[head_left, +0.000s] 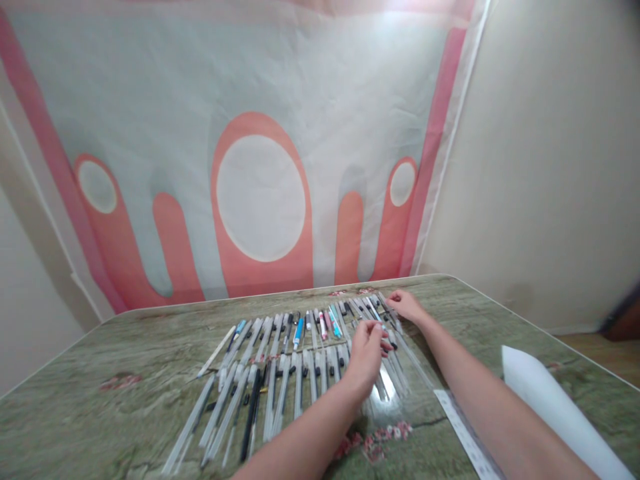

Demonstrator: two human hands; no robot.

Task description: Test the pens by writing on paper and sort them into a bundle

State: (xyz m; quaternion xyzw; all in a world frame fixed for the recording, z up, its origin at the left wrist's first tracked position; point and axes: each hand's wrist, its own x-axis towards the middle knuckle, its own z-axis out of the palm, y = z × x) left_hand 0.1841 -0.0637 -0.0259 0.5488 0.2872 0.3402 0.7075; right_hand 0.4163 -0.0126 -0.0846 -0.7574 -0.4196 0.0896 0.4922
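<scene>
Many pens (280, 373) lie side by side in rows on a green marbled table (100, 400), most with clear barrels, a few blue or pink. My left hand (367, 350) hovers over the right part of the rows, fingers pinched on a pen with a blue tip. My right hand (406, 305) rests at the far right end of the back row, fingers curled on the pens there; what it holds, if anything, is hidden.
A white sheet of paper (550, 407) lies at the right of the table. A clear ruler (467, 433) lies beside my right forearm. A pink and grey patterned cloth (260, 167) hangs on the wall behind the table.
</scene>
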